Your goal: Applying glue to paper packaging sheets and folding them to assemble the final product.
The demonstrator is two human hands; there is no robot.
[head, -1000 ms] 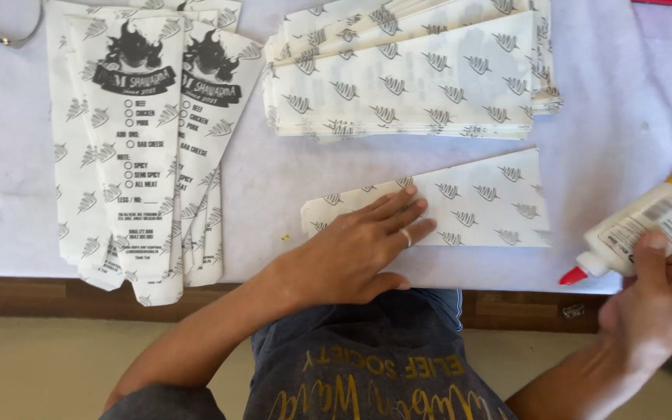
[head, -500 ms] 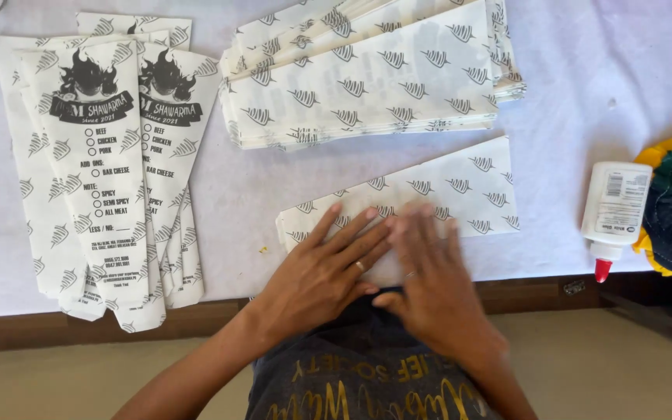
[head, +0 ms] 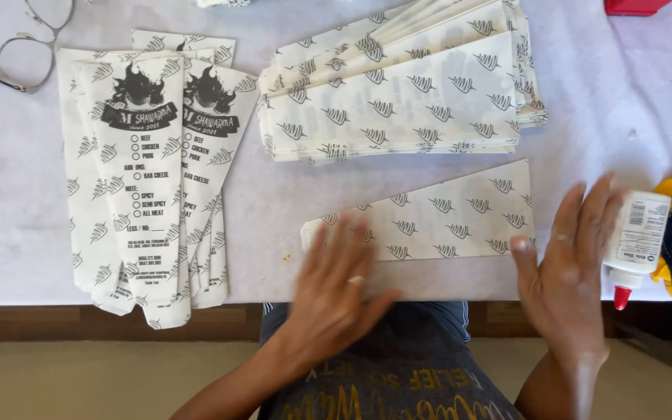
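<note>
The folded paper piece (head: 437, 218), white with a grey leaf print, lies flat near the front edge of the white surface (head: 9, 233). Half a second ago both hands pressed on it side by side; now they are spread apart. The left hand (head: 336, 288) is blurred, its grip open with fingers splayed, overlapping the piece's narrow left end. The right hand (head: 569, 264) is open and flat at the piece's right edge, just beside the glue bottle (head: 633, 237). Neither hand pinches anything. Judged from this, the pressing stroke along the fold is ending.

One second ago the right hand held the glue bottle; the bottle now lies released on the surface. The stack of unfolded sheets (head: 398, 93) and the finished printed sleeves (head: 149, 179) remain in place.
</note>
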